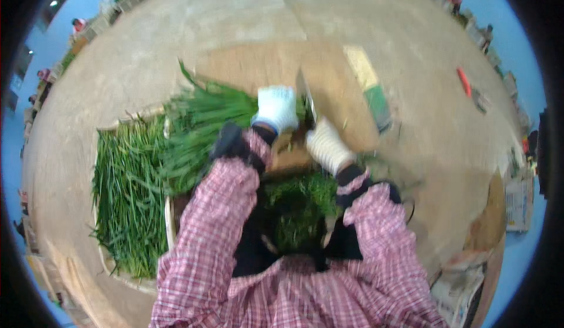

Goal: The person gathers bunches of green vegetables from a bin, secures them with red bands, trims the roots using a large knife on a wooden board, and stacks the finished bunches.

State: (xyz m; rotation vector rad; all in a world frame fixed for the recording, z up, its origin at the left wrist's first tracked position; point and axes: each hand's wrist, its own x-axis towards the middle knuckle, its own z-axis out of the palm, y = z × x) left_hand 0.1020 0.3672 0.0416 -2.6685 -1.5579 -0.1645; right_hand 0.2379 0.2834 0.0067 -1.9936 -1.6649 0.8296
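A white glove covers my left hand [276,109], which presses on the cut end of a large bunch of long green leaves [207,121]. The bunch fans out to the left over the edge of a wooden board [246,61]. In a cream knitted glove, my right hand [329,146] grips the handle of a knife [307,94]. The blade stands almost upright just right of my left hand, beside the ends of the bunch. Motion blur hides whether the blade touches the leaves. Below the board, in front of my body, lies a heap of green trimmings [304,200].
At left, a pale crate [169,222] is filled with long green leaves [130,196]. A yellow and green block [368,81] lies along the board's right edge. Red-handled pliers [470,89] rest on the concrete floor [423,121]. Several people sit far off near the rim.
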